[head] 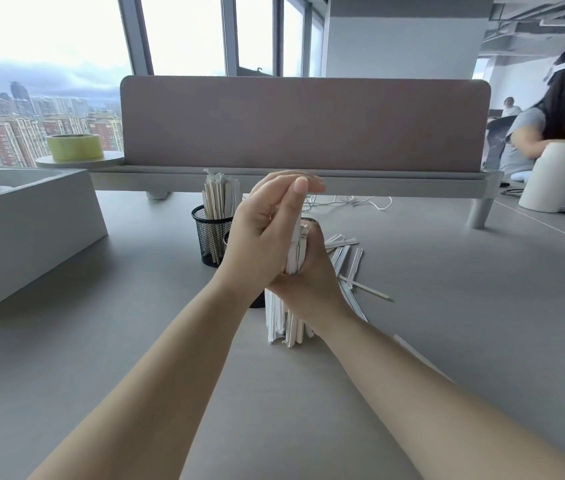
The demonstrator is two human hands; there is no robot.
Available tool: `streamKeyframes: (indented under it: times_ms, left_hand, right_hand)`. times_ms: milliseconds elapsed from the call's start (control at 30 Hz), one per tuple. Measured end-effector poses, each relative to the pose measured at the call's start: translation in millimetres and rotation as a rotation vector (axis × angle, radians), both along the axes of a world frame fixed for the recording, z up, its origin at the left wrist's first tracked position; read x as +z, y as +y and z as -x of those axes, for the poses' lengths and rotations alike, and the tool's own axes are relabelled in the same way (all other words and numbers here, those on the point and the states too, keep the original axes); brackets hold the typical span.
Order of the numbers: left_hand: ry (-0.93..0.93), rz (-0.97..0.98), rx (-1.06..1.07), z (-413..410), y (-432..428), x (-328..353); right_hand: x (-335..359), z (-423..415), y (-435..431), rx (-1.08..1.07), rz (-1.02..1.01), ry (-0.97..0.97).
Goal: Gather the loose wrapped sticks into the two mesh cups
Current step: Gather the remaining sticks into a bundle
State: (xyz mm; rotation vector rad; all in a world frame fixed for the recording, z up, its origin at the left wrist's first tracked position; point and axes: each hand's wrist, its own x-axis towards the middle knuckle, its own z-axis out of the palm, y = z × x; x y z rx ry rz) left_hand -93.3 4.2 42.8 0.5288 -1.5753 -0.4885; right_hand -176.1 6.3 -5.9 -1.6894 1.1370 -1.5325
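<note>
Both my hands clasp one upright bundle of white wrapped sticks [283,322] whose lower ends rest on the grey table [135,341]. My left hand [260,237] wraps the bundle's top and left side, my right hand [309,275] grips it from the right. A black mesh cup [210,233] packed with wrapped sticks stands just behind my left hand. A second dark cup [257,302] is almost wholly hidden behind my hands. Several loose wrapped sticks [345,261] lie on the table to the right of my hands, and one bare wooden stick [373,291] lies among them.
A grey box [24,230] sits at the left. A brown divider panel [305,123] spans the back, with white cables [350,202] under it. A green tape roll [75,147] rests on a round shelf. At the far right, another person handles a white cylinder [548,178].
</note>
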Motion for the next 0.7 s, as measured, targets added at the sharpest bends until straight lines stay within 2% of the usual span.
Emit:
streamKeyframes:
  times_ms: [233, 367, 533, 600, 700]
  left_hand:
    - [-0.161, 0.049, 0.083, -10, -16, -26]
    - [-0.18, 0.042, 0.068, -14, -10, -23]
    - [0.081, -0.309, -0.187, -29, 3, -18]
    - [0.012, -0.431, -0.26, -35, 3, -24]
    - [-0.202, -0.567, -0.421, -34, 4, -31]
  right_hand:
    - [2, -4, -1, -0.008, 0.063, -0.028]
    - [0, -5, -3, 0.002, 0.052, -0.007]
    - [21, 4, -4, 0.015, -0.002, -0.159]
    - [30, 8, -5, 0.073, -0.001, -0.261]
    - [34, 13, -5, 0.188, -0.021, -0.369]
